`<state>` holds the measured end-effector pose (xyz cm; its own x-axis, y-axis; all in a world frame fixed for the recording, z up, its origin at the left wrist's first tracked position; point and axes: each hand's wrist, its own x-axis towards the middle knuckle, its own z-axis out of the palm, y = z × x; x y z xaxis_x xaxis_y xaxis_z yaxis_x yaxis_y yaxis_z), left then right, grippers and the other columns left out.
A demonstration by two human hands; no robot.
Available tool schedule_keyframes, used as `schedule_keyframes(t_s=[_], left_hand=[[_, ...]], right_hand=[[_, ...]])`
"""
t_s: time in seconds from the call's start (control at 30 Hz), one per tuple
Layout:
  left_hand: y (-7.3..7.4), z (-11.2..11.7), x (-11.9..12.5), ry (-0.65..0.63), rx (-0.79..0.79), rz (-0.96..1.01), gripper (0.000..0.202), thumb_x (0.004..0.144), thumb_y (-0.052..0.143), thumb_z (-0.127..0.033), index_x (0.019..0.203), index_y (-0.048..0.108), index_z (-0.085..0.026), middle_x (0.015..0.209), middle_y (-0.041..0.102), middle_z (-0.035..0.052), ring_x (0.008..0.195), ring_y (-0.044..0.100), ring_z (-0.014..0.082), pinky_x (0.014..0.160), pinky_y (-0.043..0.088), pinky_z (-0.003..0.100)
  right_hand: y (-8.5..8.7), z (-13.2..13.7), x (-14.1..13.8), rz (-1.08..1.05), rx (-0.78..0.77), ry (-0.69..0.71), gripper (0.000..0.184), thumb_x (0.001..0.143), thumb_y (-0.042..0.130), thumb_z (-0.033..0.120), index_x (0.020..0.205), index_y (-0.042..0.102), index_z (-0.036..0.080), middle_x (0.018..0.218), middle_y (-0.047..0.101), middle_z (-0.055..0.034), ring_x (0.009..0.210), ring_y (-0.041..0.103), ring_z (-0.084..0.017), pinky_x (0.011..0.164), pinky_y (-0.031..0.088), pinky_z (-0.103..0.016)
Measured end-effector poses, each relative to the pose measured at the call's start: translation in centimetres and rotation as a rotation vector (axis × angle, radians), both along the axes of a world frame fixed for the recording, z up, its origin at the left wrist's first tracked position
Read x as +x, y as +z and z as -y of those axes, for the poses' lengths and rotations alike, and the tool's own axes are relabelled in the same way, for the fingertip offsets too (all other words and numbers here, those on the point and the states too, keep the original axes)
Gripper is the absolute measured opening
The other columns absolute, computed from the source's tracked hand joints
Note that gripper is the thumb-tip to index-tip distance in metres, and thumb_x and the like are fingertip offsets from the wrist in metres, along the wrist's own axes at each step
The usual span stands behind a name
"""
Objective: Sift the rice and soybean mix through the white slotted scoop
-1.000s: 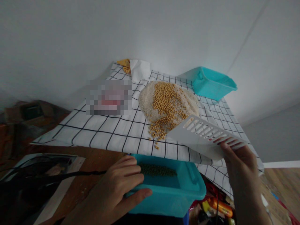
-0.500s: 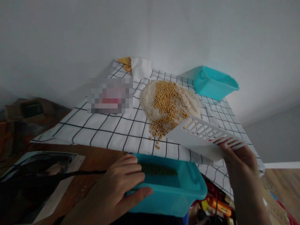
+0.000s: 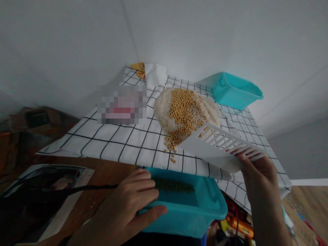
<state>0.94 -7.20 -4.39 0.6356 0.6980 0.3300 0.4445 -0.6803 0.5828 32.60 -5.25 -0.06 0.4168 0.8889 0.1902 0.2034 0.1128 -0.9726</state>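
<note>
- Sitting at the far left, well apart from the hands, a brown box shows beside the cloth-covered counter.
- A black cable runs toward the person's left wrist.
- On the counter's left lies a thing that pixelation hides.
- The left hand is at the left end of the lower bin; its fingers are bent over the edge, tips out of sight, the thumb apart along the near rim.
- At the back, a yellow cloth lies beside a white cloth.
- Pale grain is heaped mid-counter, with yellow beans on top and spilling toward the near edge.
- The lower bin, below that edge, holds green beans.
- A slotted plate slants over the counter, its left tip at the beans' near side.
- The upper bin stands at the back right.
- An orange bottle lies below the counter.
- The right hand pinches the plate's right end between thumb and fingers.
</note>
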Motion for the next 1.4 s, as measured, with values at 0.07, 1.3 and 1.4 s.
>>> schedule_keyframes(t_s=[0.07, 1.3, 1.4], left_hand=[[0.0, 0.0, 0.0, 0.0, -0.003, 0.0, 0.041, 0.103, 0.044, -0.038, 0.066, 0.044, -0.019, 0.065, 0.047, -0.003, 0.068, 0.05, 0.0149, 0.077, 0.04, 0.033], [0.5, -0.2, 0.1, 0.008, -0.008, 0.018, 0.042, 0.103, 0.043, -0.038, 0.066, 0.044, -0.019, 0.064, 0.045, -0.0041, 0.066, 0.05, 0.0133, 0.08, 0.041, 0.032], [0.4, -0.3, 0.0, -0.001, -0.013, 0.011, 0.042, 0.104, 0.042, -0.038, 0.067, 0.042, -0.019, 0.064, 0.044, -0.0042, 0.066, 0.049, 0.0131, 0.079, 0.04, 0.032]], right_hand=[[0.0, 0.0, -0.2, -0.018, -0.011, 0.0, 0.02, 0.079, 0.077, 0.033, 0.096, 0.075, 0.024, 0.094, 0.077, -0.0065, 0.101, 0.07, -0.027, 0.093, 0.051, -0.043], [0.1, -0.4, -0.2, 0.026, -0.041, 0.108, 0.017, 0.081, 0.075, 0.034, 0.095, 0.075, 0.024, 0.096, 0.078, -0.0066, 0.091, 0.072, -0.026, 0.084, 0.055, -0.041], [-0.1, -0.7, -0.6, 0.027, -0.009, 0.096, 0.019, 0.081, 0.075, 0.033, 0.097, 0.074, 0.024, 0.095, 0.077, -0.0071, 0.09, 0.072, -0.027, 0.086, 0.054, -0.043]])
